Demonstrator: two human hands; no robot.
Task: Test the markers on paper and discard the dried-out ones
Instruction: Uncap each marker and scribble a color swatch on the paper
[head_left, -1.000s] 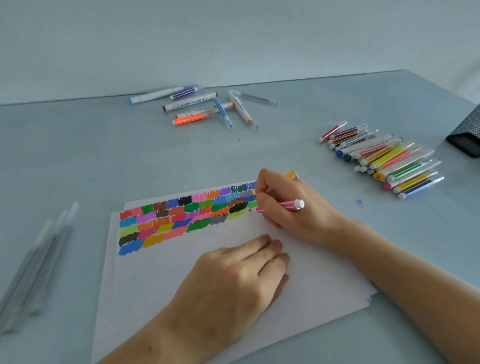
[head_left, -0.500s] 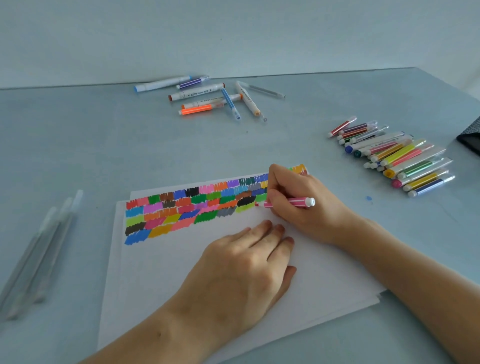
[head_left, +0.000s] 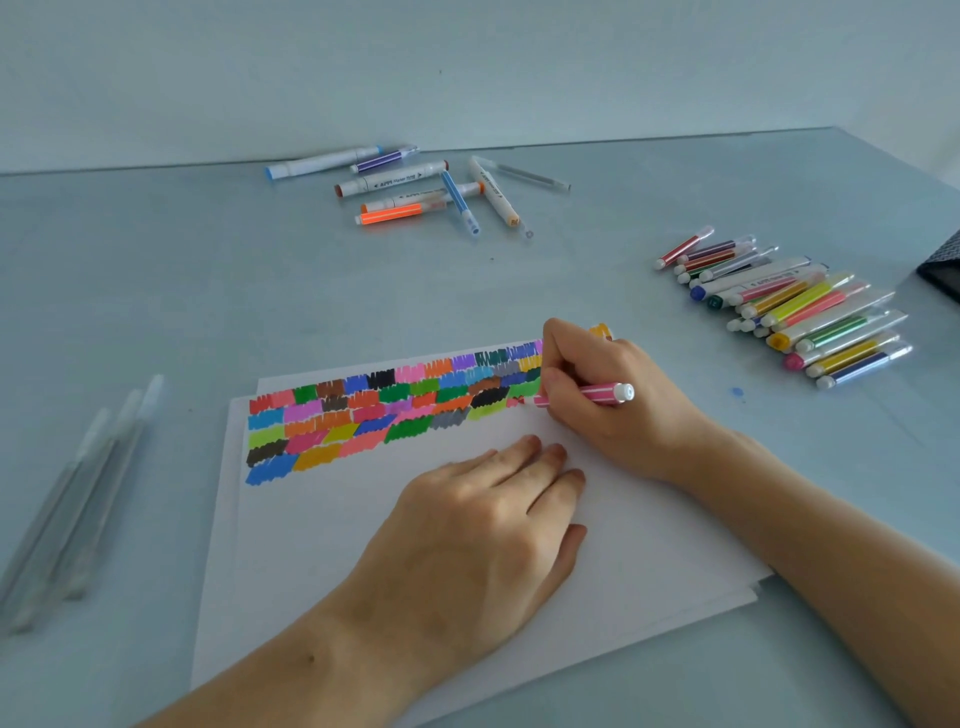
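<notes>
Head view: my right hand (head_left: 608, 395) grips the pink marker (head_left: 602, 393), tip on the paper (head_left: 467, 571) beside the colour swatches (head_left: 395, 410). My left hand (head_left: 483, 525) lies flat, fingers relaxed, on that sheet. More markers (head_left: 789, 306) lie piled to the right.

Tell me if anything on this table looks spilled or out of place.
One thing: a small blue ink spot sits on the bare table, right of the paper and off the swatches. The far marker pile lies crisscrossed, unlike the neat row on the right.
</notes>
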